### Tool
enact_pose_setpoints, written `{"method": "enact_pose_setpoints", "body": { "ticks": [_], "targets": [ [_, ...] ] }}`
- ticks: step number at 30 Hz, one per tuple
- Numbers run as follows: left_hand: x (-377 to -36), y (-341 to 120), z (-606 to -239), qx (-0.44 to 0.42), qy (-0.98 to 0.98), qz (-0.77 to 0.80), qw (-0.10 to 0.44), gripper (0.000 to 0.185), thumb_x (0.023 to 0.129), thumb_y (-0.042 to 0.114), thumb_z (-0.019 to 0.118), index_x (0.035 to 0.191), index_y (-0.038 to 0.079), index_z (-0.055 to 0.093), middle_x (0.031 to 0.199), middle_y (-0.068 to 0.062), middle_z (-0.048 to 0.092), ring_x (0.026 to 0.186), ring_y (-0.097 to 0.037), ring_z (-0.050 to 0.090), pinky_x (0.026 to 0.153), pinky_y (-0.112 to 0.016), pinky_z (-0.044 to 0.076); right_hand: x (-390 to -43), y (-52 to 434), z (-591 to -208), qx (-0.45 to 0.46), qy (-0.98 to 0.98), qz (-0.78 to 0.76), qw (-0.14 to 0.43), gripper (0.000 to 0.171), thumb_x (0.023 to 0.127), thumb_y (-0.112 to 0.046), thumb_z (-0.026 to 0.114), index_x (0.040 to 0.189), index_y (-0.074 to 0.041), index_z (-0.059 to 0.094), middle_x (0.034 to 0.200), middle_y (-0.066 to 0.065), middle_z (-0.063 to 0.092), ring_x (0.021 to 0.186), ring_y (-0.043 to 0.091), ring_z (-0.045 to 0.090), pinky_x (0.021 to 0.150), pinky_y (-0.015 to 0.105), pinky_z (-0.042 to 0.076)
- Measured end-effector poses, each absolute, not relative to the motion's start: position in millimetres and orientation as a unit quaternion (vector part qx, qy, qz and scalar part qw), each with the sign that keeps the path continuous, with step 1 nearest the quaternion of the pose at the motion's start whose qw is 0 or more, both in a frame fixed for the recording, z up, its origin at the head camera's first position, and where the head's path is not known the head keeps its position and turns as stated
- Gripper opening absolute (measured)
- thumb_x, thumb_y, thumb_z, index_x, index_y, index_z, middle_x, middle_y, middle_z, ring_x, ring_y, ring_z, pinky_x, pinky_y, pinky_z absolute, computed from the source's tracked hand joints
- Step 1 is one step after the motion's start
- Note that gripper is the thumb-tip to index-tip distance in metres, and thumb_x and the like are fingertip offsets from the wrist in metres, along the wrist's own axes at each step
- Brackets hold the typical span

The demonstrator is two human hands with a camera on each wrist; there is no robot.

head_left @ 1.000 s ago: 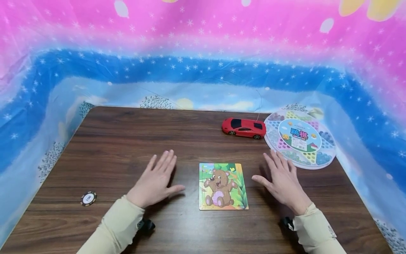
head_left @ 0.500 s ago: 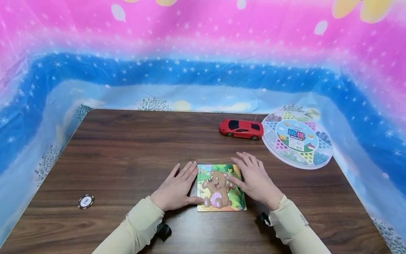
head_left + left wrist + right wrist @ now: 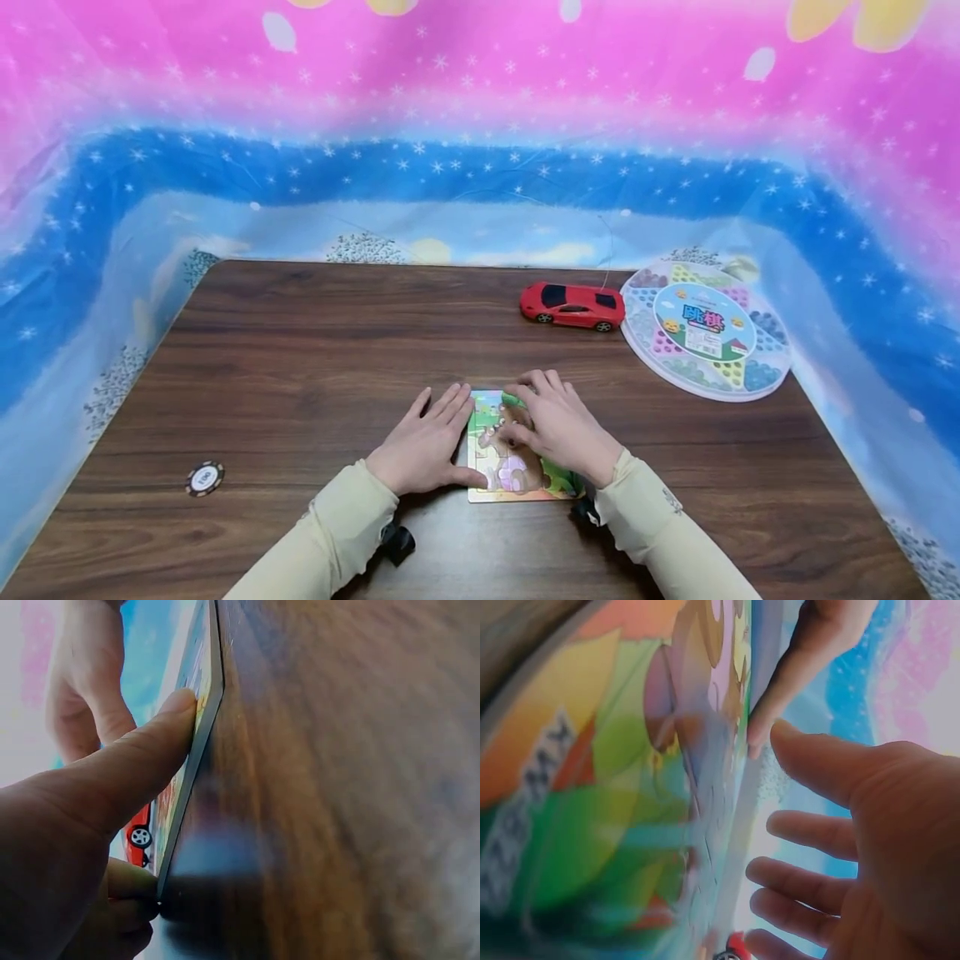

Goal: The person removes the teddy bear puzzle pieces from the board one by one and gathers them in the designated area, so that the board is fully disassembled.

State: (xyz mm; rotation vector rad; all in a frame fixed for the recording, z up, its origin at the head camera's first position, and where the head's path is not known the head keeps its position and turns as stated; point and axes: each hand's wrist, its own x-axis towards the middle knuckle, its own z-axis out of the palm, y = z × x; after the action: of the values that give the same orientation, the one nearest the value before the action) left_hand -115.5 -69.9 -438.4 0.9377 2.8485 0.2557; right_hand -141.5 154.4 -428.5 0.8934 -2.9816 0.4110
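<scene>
Covering much of the bear puzzle near the desk front edge: the right hand, fingers bending over the picture, grip on any piece impossible to tell. Pressing flat beside the puzzle's left edge: the left hand, thumb touching the frame, seen only from the left wrist. Lying behind: red toy car, round checkers box; far left, a chip.

Dark wood-grain table, pink and blue starry backdrop
</scene>
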Motion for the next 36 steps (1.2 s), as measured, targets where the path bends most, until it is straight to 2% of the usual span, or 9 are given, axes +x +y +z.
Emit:
{"method": "enact_pose_setpoints", "body": {
  "ticks": [5, 9, 19, 36],
  "targets": [
    [-117.8, -68.7, -438.1, 0.311, 0.944, 0.079, 0.073, 0.108, 0.075, 0.076, 0.050, 0.146, -0.001, 0.029, 0.153, -0.017, 0.018, 0.142, -0.028, 0.013, 0.110, -0.054, 0.011, -145.7, 149.5, -433.0, 0.300, -0.945, 0.131, 0.001, 0.051, 0.084, -0.046, 0.067, 0.122, -0.012, 0.063, 0.106, 0.002, 0.050, 0.094, 0.018, 0.042, 0.074, 0.034, 0.038],
    [-118.1, -68.8, -438.4, 0.308, 0.945, 0.078, 0.079, 0.109, 0.074, 0.077, 0.050, 0.147, -0.001, 0.027, 0.154, -0.017, 0.017, 0.142, -0.028, 0.013, 0.110, -0.054, 0.011, -147.7, 145.9, -434.5, 0.303, -0.944, 0.130, -0.007, 0.048, 0.084, -0.044, 0.068, 0.121, -0.013, 0.063, 0.099, 0.000, 0.047, 0.088, 0.016, 0.041, 0.068, 0.031, 0.035],
    [-116.8, -67.6, -439.9, 0.312, 0.944, 0.079, 0.072, 0.109, 0.074, 0.078, 0.049, 0.147, -0.001, 0.028, 0.154, -0.017, 0.018, 0.142, -0.027, 0.014, 0.110, -0.054, 0.012, -151.7, 141.5, -435.6, 0.309, -0.942, 0.128, -0.021, 0.042, 0.082, -0.042, 0.070, 0.116, -0.017, 0.066, 0.102, 0.000, 0.050, 0.090, 0.014, 0.043, 0.074, 0.032, 0.041],
    [-118.0, -68.8, -440.2, 0.310, 0.945, 0.079, 0.065, 0.110, 0.073, 0.078, 0.050, 0.145, -0.002, 0.030, 0.153, -0.017, 0.020, 0.142, -0.028, 0.015, 0.110, -0.054, 0.014, -152.6, 132.7, -432.1, 0.310, -0.946, 0.094, -0.026, 0.039, 0.083, -0.040, 0.071, 0.114, -0.016, 0.069, 0.097, 0.000, 0.049, 0.087, 0.014, 0.043, 0.069, 0.031, 0.041]
  ]
}}
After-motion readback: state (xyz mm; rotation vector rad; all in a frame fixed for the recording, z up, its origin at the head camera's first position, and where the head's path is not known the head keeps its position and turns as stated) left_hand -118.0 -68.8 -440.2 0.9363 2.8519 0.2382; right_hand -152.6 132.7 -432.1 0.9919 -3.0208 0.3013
